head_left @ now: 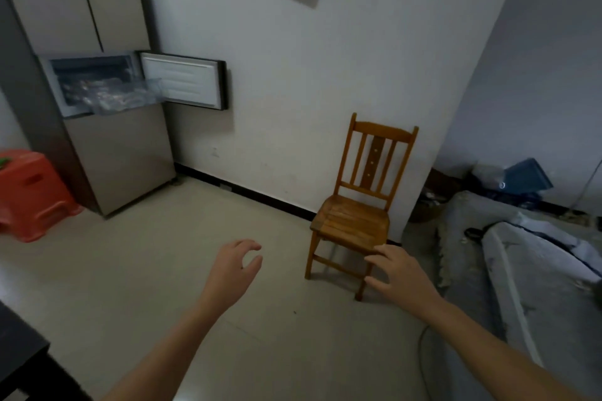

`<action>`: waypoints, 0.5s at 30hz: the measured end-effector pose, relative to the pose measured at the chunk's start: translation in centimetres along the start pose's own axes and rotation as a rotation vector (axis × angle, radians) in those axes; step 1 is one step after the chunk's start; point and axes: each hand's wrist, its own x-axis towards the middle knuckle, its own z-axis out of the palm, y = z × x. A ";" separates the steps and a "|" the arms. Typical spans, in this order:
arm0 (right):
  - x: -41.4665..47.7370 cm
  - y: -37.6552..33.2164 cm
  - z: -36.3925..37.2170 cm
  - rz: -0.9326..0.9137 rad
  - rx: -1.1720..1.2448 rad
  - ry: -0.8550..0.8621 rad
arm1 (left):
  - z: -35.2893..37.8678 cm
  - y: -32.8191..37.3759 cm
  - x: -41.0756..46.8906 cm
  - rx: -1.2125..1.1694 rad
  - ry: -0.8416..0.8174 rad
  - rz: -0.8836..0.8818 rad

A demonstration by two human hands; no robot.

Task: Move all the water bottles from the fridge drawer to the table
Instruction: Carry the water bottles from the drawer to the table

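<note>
Left hand [236, 265]: empty, fingers loosely curled, thumb and forefinger forming an open C, nothing between them. It hangs over the tiled floor [156, 270], left of the wooden chair [355, 218] and level with its front legs.

Right hand [399, 277]: empty, palm down, fingers spread and relaxed. In this view its fingertips overlap the front right corner of the chair seat; whether they touch it cannot be told. Both forearms are bare and reach in from the bottom edge.

The chair stands against the white wall, seat bare.

Far left of the chair and further back stands the fridge [123, 166]. Its middle compartment door [185, 81] is swung out toward the chair side. The clear drawer [130, 104] is pulled partway out. The water bottles [88, 91] lie inside it as blurred clear plastic shapes; count not readable.

Table [19, 358]: only a dark corner shows, far left of the chair at the near bottom edge.

Orange plastic stool [32, 192]: far left of the chair, beyond the fridge.

Grey bedding [521, 254]: on the floor right of the chair.
</note>
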 end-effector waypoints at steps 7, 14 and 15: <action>5.1 7.9 -1.4 -0.113 -0.006 -0.023 | 5.6 4.5 5.4 0.030 0.073 0.012; 10.8 14.0 -4.1 -0.299 -0.017 0.120 | 10.7 8.6 9.7 0.068 0.153 -0.049; 11.8 15.0 -4.2 -0.337 -0.046 0.147 | 11.5 9.1 10.4 0.068 0.165 -0.055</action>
